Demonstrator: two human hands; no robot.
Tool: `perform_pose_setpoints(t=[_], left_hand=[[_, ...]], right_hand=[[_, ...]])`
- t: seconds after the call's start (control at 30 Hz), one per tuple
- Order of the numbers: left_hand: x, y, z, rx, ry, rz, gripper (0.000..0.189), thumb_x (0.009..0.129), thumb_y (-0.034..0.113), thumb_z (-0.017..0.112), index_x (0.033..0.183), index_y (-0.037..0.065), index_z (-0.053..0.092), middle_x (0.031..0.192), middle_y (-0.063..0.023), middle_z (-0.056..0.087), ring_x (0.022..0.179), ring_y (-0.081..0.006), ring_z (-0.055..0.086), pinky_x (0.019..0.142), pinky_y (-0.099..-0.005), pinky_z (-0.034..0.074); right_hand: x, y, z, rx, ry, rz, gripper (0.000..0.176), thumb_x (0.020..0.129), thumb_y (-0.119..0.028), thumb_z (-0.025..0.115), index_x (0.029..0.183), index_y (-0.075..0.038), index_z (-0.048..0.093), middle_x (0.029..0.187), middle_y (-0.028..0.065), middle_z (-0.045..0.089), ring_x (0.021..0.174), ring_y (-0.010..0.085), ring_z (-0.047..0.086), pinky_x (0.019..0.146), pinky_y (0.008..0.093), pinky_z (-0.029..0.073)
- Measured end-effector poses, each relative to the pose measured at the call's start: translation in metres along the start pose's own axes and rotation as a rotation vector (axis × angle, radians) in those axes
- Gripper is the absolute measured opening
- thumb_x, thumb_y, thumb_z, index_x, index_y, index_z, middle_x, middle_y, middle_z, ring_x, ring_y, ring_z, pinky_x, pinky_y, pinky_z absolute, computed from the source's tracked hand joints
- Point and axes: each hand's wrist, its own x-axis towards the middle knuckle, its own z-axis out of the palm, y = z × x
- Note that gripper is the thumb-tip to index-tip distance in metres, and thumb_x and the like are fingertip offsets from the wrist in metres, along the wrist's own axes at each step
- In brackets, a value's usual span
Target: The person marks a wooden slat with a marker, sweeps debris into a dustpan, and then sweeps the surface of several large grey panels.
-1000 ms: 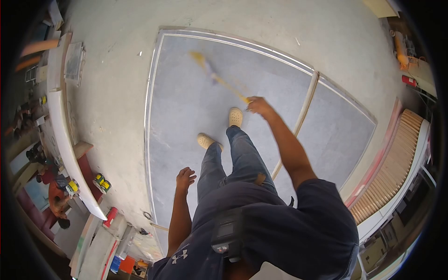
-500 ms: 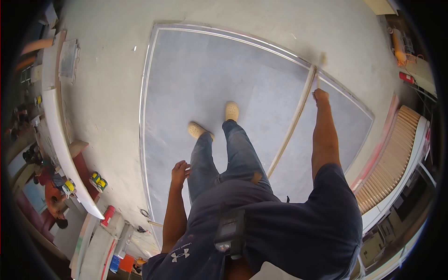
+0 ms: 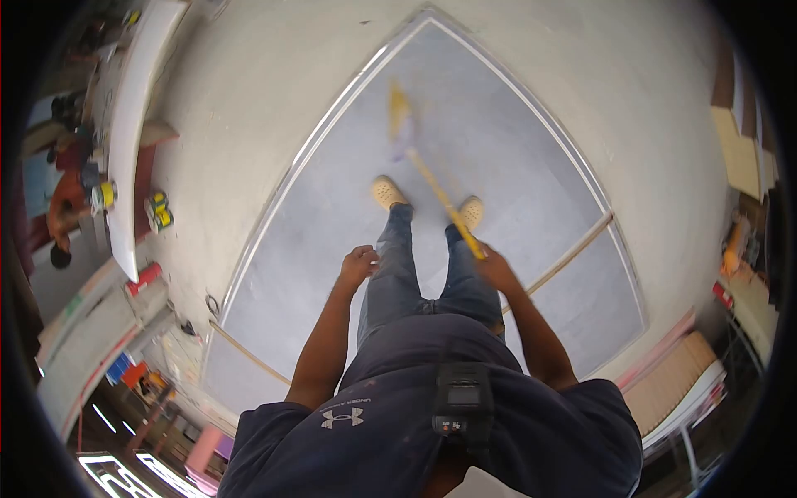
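Observation:
My right hand (image 3: 491,267) is closed round the end of the yellow handle of a broom (image 3: 440,193). Its yellow head (image 3: 399,108), smeared by motion, is out in front of my feet over the grey panel (image 3: 332,199). My left hand (image 3: 359,264) hangs beside my left thigh with its fingers curled, and a small white bit shows at the fingertips that I cannot make out. Both feet, in beige clogs (image 3: 387,192), stand on the panel inside its pale double border. A wooden strip (image 3: 573,250) lies across the panel on the right.
Another wooden strip (image 3: 249,352) lies at the panel's left. Further left are a long white board (image 3: 149,124), a yellow-green power tool (image 3: 158,212), a red cylinder (image 3: 144,279) and a person (image 3: 65,207). A stack of ridged brown sheets (image 3: 668,378) stands at right.
My right hand has swung the broom from the panel's far right edge inward, in front of my feet. The view has turned, and my left hand has come a little forward.

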Motion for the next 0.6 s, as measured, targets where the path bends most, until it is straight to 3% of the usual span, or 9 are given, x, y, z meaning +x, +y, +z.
perform_pose_setpoints(t=[0.03,0.07,0.2,0.33,0.4,0.43,0.47,0.53,0.6], left_hand=[[-0.005,-0.003,-0.017,-0.05,0.033,-0.012,0.046,0.084,0.028,0.051,0.122,0.002,0.047,0.104,-0.01,0.062,0.087,-0.0196,0.062,0.072,-0.0304,0.047],[-0.009,-0.005,-0.033,-0.094,0.063,-0.023,0.045,0.084,0.028,0.051,0.122,0.003,0.047,0.104,-0.0101,0.062,0.087,-0.0199,0.062,0.072,-0.0305,0.047],[-0.016,-0.045,-0.1,-0.209,0.167,-0.09,0.043,0.085,0.029,0.05,0.121,0.005,0.047,0.107,-0.011,0.061,0.089,-0.0221,0.062,0.074,-0.0334,0.047],[-0.033,-0.082,-0.149,-0.303,0.27,-0.173,0.044,0.086,0.029,0.05,0.123,0.005,0.046,0.111,-0.0121,0.059,0.092,-0.024,0.061,0.077,-0.0367,0.046],[-0.04,-0.106,-0.164,-0.339,0.289,-0.218,0.043,0.084,0.03,0.051,0.12,0.006,0.048,0.107,-0.0107,0.06,0.089,-0.0229,0.061,0.075,-0.0349,0.046],[-0.04,-0.114,-0.169,-0.359,0.295,-0.233,0.043,0.084,0.03,0.052,0.119,0.006,0.049,0.105,-0.0099,0.061,0.088,-0.0223,0.062,0.073,-0.034,0.046],[-0.041,-0.118,-0.173,-0.365,0.301,-0.264,0.043,0.083,0.03,0.052,0.119,0.006,0.05,0.104,-0.0097,0.061,0.088,-0.0216,0.062,0.073,-0.0342,0.046],[-0.034,-0.128,-0.178,-0.374,0.274,-0.286,0.043,0.083,0.03,0.052,0.118,0.005,0.05,0.103,-0.0096,0.061,0.087,-0.0212,0.062,0.072,-0.0336,0.046],[-0.031,-0.132,-0.18,-0.383,0.245,-0.287,0.043,0.082,0.029,0.052,0.118,0.005,0.051,0.102,-0.0092,0.061,0.087,-0.0207,0.062,0.07,-0.0329,0.046]], right_hand=[[0.018,-0.011,0.041,-0.146,0.139,-0.292,0.045,0.082,-0.02,0.05,0.125,-0.006,0.044,0.076,0.017,0.062,0.065,0.0274,0.061,0.06,0.0381,0.048],[0.026,-0.067,0.048,-0.164,-0.119,-0.027,0.036,0.083,-0.023,0.05,0.114,-0.006,0.051,0.078,0.018,0.063,0.071,0.0323,0.062,0.062,0.0435,0.047],[0.108,-0.138,0.143,-0.525,-0.284,-0.234,0.03,0.085,-0.03,0.05,0.096,-0.004,0.057,0.079,0.0173,0.063,0.074,0.0324,0.062,0.065,0.0458,0.047],[0.199,-0.18,0.226,-0.68,-0.375,-0.176,0.028,0.083,-0.029,0.05,0.09,-0.005,0.064,0.087,0.0175,0.064,0.086,0.0332,0.062,0.074,0.0429,0.048],[0.219,-0.203,0.225,-0.597,-0.324,-0.014,0.03,0.08,-0.029,0.052,0.091,-0.005,0.065,0.092,0.0186,0.064,0.089,0.033,0.061,0.077,0.0428,0.048],[0.232,-0.199,0.22,-0.557,-0.244,0.096,0.032,0.078,-0.03,0.053,0.092,-0.004,0.065,0.093,0.0184,0.064,0.088,0.0328,0.061,0.078,0.0428,0.048],[0.256,-0.172,0.217,-0.595,-0.215,0.082,0.034,0.076,-0.031,0.054,0.092,-0.003,0.065,0.095,0.0187,0.064,0.089,0.0336,0.061,0.078,0.0427,0.048],[0.26,-0.165,0.148,-0.645,-0.045,0.108,0.034,0.077,-0.033,0.055,0.086,-0.001,0.064,0.091,0.0205,0.063,0.086,0.0338,0.061,0.074,0.0438,0.048],[0.292,-0.082,0.075,-0.631,0.192,0.119,0.039,0.079,-0.038,0.053,0.082,0.0,0.063,0.074,0.0207,0.063,0.072,0.0344,0.062,0.065,0.0455,0.049]])
